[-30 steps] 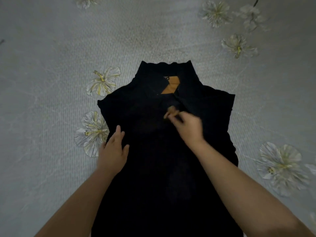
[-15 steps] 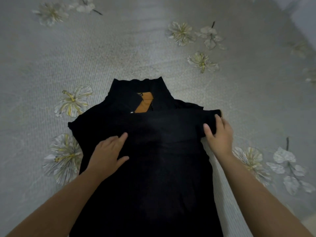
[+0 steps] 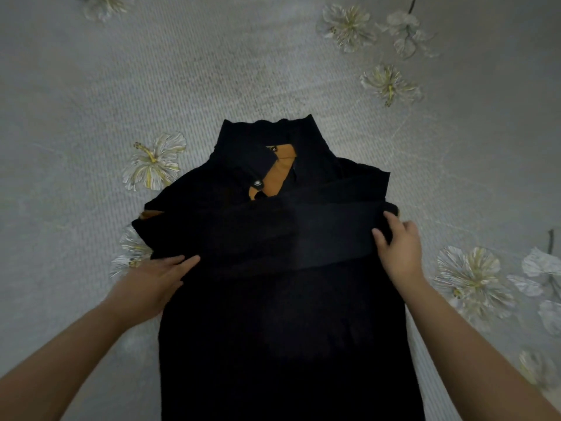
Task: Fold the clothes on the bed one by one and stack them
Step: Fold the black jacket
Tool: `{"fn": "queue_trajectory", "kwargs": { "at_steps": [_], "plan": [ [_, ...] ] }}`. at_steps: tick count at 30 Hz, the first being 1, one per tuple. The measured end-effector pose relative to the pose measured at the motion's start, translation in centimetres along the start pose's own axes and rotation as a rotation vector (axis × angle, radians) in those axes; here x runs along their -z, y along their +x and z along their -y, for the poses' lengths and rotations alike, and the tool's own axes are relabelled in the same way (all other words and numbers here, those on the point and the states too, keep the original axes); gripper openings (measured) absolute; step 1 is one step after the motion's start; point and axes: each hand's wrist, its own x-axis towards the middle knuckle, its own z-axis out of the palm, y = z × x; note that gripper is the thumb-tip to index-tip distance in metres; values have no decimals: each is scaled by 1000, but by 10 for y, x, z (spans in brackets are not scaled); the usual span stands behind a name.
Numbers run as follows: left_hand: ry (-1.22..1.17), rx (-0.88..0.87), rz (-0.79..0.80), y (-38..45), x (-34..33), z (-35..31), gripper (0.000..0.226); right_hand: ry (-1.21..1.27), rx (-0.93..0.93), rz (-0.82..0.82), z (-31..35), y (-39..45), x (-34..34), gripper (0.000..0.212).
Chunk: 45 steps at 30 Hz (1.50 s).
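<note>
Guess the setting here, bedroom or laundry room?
Likely a bedroom: the black garment lies flat on a grey bedsheet printed with pale flowers, and both hands work on it there. No walls or furniture in view.

Black garment point(image 3: 282, 329) flat on bed point(image 3: 212, 71), collar away, orange lining showing; sleeve, apparently, folded across chest.

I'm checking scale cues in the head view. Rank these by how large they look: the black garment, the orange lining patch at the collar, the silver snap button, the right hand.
1. black garment, largest by far
2. right hand
3. orange lining patch, looks smaller than the hand, though it lies farther from the camera, so this is unsure
4. silver snap button, smallest
</note>
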Motion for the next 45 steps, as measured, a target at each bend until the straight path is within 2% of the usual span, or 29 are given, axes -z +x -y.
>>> {"fn": "queue_trajectory", "kwargs": {
  "at_steps": [1, 2, 4, 6, 9, 12, 15, 19, 20, 24, 28, 31, 34, 37, 40, 43, 45],
  "plan": [
    [-30, 13, -32, -3, 3, -2, 50, -59, -9, 3, 0, -5, -6, 49],
    [-76, 53, -66, -1, 7, -6, 48, -124, -15, -13, -1, -8, -12, 51],
    [-153, 152, -181, 16, 13, -12, 56, -183, -11, -77, -1, -6, -18, 53],
    [-127, 284, -313, 39, 10, -13, 53, -156, 6, -105, 4, 1, -19, 53],
    [-126, 504, -288, 66, -4, -6, 57, -34, -25, -58, 10, 12, -16, 45],
    [37, 462, -326, 71, -23, 4, 45, 16, 146, -237, 11, 19, -13, 31],
    [119, 430, -444, 74, -32, 15, 31, 41, 143, -297, 7, 20, -13, 30],
    [62, 569, -297, 78, -31, 16, 49, -139, 104, -79, -12, 17, -25, 74],
    [27, 592, -276, 77, -28, 14, 52, -121, 95, -53, -13, 15, -23, 79],
    [-143, 624, -378, 44, -19, -10, 58, 113, -59, -36, -22, -23, -4, 58],
    [-602, 765, -392, -27, -25, -71, 59, 143, -187, 1, -52, -111, -6, 87],
    [-713, 873, -295, -84, -29, -124, 68, 103, -250, 58, -70, -174, -7, 98],
    [-765, 1067, -153, -130, -34, -180, 75, 36, -252, 125, -81, -223, -6, 81],
    [-855, 1161, -125, -164, -42, -220, 71, 32, -310, 132, -94, -249, -9, 74],
    [-911, 1191, -142, -182, -53, -238, 66, 103, -308, 144, -105, -260, -7, 62],
    [-831, 1161, -185, -187, -52, -248, 62, 302, -265, 132, -119, -262, 9, 53],
    [-777, 1128, -178, -192, -45, -251, 64, 341, -200, 137, -135, -258, 27, 51]
  ]
}}
